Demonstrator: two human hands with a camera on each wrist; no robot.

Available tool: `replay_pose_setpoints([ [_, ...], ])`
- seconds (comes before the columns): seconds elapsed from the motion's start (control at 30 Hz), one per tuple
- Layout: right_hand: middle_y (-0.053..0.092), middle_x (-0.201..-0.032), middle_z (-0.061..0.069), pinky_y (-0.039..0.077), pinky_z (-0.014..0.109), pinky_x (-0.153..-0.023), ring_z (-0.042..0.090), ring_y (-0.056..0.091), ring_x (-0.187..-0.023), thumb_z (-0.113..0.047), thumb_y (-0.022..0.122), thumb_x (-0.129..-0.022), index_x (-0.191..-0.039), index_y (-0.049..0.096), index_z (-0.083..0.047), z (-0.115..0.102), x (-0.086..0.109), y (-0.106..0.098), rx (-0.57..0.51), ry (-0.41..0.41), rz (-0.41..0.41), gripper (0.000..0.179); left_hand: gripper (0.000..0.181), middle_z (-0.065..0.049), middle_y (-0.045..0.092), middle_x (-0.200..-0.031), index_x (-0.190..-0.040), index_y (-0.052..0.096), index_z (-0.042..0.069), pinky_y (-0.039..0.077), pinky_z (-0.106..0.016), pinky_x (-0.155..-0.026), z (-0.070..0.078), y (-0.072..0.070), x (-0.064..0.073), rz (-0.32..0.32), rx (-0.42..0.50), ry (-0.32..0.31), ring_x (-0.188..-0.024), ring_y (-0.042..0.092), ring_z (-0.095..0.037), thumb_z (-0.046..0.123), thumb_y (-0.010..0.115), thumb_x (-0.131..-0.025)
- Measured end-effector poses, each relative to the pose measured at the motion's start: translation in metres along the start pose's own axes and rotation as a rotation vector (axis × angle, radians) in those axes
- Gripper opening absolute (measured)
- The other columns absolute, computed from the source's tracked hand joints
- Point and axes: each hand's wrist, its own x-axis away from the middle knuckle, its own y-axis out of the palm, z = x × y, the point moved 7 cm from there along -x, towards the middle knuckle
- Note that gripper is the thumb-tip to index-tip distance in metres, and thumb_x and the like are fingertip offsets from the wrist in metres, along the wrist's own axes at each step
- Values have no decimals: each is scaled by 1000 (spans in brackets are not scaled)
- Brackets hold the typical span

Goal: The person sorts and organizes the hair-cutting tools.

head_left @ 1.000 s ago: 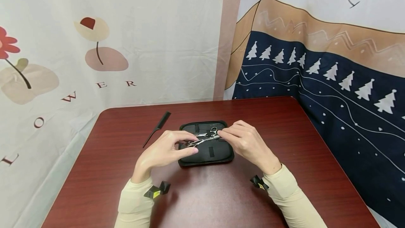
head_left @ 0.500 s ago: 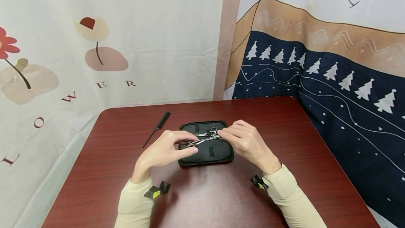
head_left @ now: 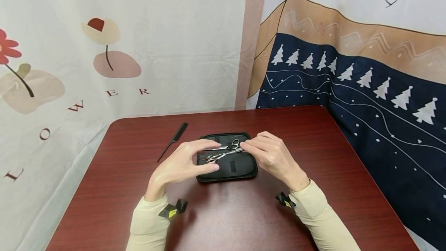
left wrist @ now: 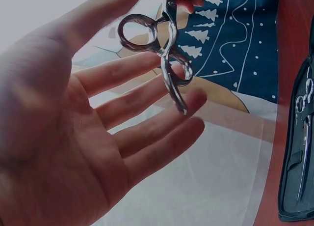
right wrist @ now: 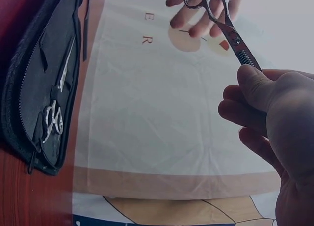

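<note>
Dark-red table (head_left: 313,154), backed by printed cloth (head_left: 195,57); toothed scissors (right wrist: 239,42) held raised above an opened black zip case (head_left: 244,170).

The toothed scissors are pinched at the blade end by the right hand (head_left: 273,156), thumb against fingers; the handle rings are directed toward the left hand (head_left: 179,164). The left hand is unclenched, its fingers extended and its thumb spread apart; the rings are framed between thumb and fingers, and whether they are touched cannot be told. A second pair of scissors (right wrist: 53,120) is seated inside the case, lower than the held pair. A black tail comb (head_left: 179,132) is laid on the table, near the case, to its left.
</note>
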Motion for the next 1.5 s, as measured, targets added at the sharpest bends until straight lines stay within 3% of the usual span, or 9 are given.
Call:
replay_pose_setpoints([
  [0.1, 87, -104, 4, 67, 36, -87, 18, 79, -90, 11, 76, -96, -115, 88, -9, 0, 1, 0, 0, 2, -1, 30, 67, 6, 68, -160, -155, 67, 30, 60, -40, -111, 1, -1, 0, 18, -12, -3, -125, 72, -11, 40, 92, -94],
  [0.2, 87, -104, 4, 67, 36, -87, 18, 79, -90, 11, 77, -95, -116, 88, -9, 1, 1, 1, 4, 10, -6, 31, 78, 7, 62, -165, -161, 61, 32, 52, -53, -127, 2, -2, -1, 33, -19, 5, -155, 59, -18, 40, 95, -92],
  [0.43, 88, -104, 4, 67, 36, -86, 19, 78, -87, 11, 77, -94, -117, 88, -9, 2, 1, 0, 11, 8, 0, 32, 106, 15, 40, -180, -173, 36, 50, 42, -59, -133, 0, -4, -2, 71, -18, -21, -167, 43, -17, 49, 97, -87],
  [0.67, 87, -99, 5, 69, 36, -81, 18, 79, -84, 13, 79, -92, -115, 88, -7, 5, 3, -2, 12, 20, 35, 32, 122, 11, 25, -187, -178, 26, 47, 43, -64, -131, 8, -10, -6, 199, -78, 55, -171, 35, -21, 46, 102, -82],
  [0.97, 87, -94, 5, 68, 36, -69, 19, 81, -77, 9, 91, -80, -109, 88, -8, 12, 8, 0, -11, 67, 68, 34, 121, 3, 36, -184, -177, 38, 32, 37, -60, -137, 21, -15, -6, 348, -215, 191, -173, 33, -30, 41, 106, -77],
  [1.33, 88, -89, 5, 63, 27, -59, 11, 81, -70, 2, 93, -86, -103, 90, -6, 24, 10, 3, -229, 279, 21, 19, 111, -9, 50, -176, -170, 52, 18, 35, -58, -138, 30, -15, -4, 412, -291, 320, -171, 38, -37, 35, 107, -75],
  [1.5, 88, -90, 5, 52, 15, -57, 1, 66, -62, 1, 92, -89, -103, 91, -6, 27, 11, 3, -291, 380, -19, 16, 111, -10, 50, -176, -169, 52, 17, 36, -59, -138, 29, -14, -4, 411, -309, 330, -171, 38, -38, 33, 108, -74],
])
